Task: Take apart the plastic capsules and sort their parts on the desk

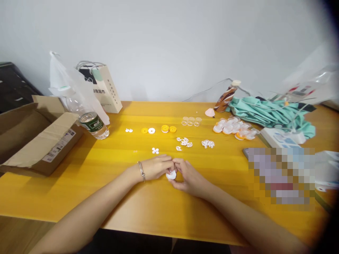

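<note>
A small round white plastic part (171,175) is held between my two hands, low over the near middle of the table. My right hand (188,178) curves around its right side, thumb below and fingers above. From the upper left, the closed fingers of my left hand (160,167) press onto its top. Just beyond the hands lie small white round pieces (155,151) and white openwork pieces (184,142). Farther back sit yellow round parts (168,129), a white disc (152,131) beside a yellow disc (144,131), and clear cups (190,121).
An open cardboard box (39,141), a tilted water bottle (94,125) and a paper bag (102,88) stand left. At right are clear-topped orange-based units (234,127), a green umbrella (270,114), a brown drink bottle (227,96) and a blurred-out flat object (278,176).
</note>
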The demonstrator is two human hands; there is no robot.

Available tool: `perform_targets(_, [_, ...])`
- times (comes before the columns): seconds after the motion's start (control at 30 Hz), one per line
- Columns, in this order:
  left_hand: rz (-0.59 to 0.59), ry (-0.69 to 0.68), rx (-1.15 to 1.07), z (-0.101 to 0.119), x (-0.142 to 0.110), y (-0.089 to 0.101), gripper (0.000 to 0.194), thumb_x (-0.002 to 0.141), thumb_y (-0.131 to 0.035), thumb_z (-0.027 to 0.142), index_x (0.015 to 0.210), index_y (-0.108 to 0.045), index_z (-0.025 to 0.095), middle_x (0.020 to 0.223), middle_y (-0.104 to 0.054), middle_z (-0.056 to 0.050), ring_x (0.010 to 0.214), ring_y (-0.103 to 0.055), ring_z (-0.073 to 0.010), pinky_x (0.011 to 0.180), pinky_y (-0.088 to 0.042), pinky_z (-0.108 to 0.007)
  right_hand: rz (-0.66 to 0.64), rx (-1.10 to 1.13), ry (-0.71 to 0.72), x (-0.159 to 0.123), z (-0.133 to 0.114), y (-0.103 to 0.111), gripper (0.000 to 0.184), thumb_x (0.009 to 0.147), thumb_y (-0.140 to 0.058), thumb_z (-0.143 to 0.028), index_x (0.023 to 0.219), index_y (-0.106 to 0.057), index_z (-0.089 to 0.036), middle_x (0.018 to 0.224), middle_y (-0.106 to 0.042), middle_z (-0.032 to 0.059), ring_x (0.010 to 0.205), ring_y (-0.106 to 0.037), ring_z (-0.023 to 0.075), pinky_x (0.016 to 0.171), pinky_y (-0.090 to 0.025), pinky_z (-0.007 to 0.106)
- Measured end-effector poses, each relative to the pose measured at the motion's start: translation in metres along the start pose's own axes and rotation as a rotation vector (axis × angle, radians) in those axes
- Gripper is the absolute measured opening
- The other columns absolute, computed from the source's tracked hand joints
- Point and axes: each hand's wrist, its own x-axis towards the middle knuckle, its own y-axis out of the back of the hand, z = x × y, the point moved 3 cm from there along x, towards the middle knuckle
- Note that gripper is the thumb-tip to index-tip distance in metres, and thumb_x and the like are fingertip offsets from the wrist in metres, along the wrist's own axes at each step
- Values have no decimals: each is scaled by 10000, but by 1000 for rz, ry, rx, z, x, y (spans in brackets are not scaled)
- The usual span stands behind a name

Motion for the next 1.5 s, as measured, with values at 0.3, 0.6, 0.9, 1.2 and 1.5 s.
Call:
perform_targets(0.3, [68,15,-67,0,-3,-2,109,882,-411,172,837,-509,161,834,-566,-56,789,-515,-136,739,-426,-237,-25,33,6,-1,3,-1,362,728,-558,-206,1020,-344,-197,815,-579,18,731,-531,161,709,-408,307])
perform_targets(0.6, [322,299,-36,-25,-24,26,111,850,-493,241,807,-564,167,777,-613,-22,714,-556,-114,689,-447,-231,-11,11,-49,-3,5,1,340,709,-581,-194,996,-399,-195,851,-547,43,775,-525,173,717,-420,308])
perform_targets(0.9, [409,626,-95,-58,-47,35,114,792,-554,244,777,-632,162,792,-689,-20,708,-628,-133,671,-489,-234,-42,-30,10,-1,-1,3,175,745,-532,-147,894,-464,-208,861,-563,44,820,-521,185,753,-410,334])
perform_targets(1.2, [442,623,-28,-58,-44,29,128,787,-558,254,775,-652,168,773,-690,-19,673,-624,-129,644,-490,-233,-23,2,-19,-1,0,4,184,736,-574,-180,885,-469,-210,837,-549,32,796,-525,174,722,-423,311])
perform_targets(1.5, [482,455,140,-34,-37,32,153,833,-519,247,901,-628,163,815,-614,-42,743,-574,-124,706,-471,-246,-30,6,-37,0,2,3,135,770,-566,-209,888,-500,-208,846,-546,38,804,-518,173,717,-423,306])
